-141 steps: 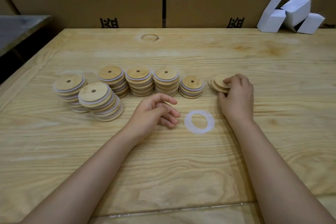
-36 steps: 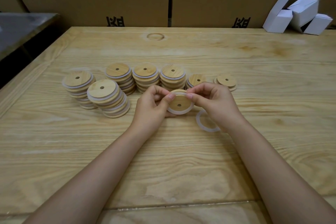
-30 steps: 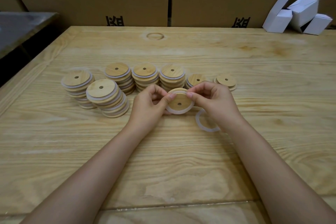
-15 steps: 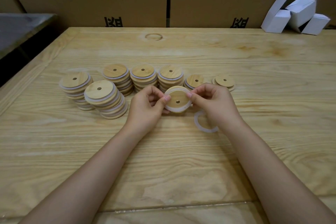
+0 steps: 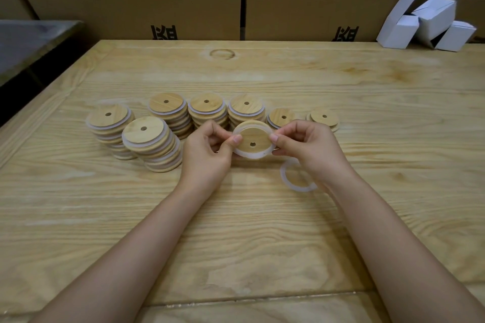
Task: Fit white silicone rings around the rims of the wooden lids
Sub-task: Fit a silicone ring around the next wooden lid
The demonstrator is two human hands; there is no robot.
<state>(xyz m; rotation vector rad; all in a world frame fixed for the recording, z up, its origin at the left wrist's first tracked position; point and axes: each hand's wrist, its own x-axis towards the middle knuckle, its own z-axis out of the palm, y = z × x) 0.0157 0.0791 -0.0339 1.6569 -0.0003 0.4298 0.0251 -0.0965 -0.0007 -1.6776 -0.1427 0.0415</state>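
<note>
Held part: round light-wood lid with a small centre hole (image 5: 252, 139), raised just above the pale pine tabletop (image 5: 262, 231), tilted toward the camera, just in front of the row of stacks.
Ring on part: white silicone ring (image 5: 248, 157) lies around the lid's rim. It shows along the near and left edges; at the far right edge, cannot tell.
Left hand (image 5: 207, 157): fingers (image 5: 219, 130) curled, thumb and forefinger pinching the lid's left edge.
Right hand (image 5: 307, 149): fingers curled, thumb and forefinger pinching the lid's right edge.
Spare: second white silicone ring (image 5: 284, 178) flat on the tabletop, partly hidden beneath the right wrist.
Stock: stacks of wooden lids (image 5: 168, 110) in a row behind the hands, white rings between layers. The short pile (image 5: 324, 117) at far right: ringed or not, cannot tell.
Background: brown cardboard cartons (image 5: 131, 8); white card boxes (image 5: 430, 21) at the far right corner.
</note>
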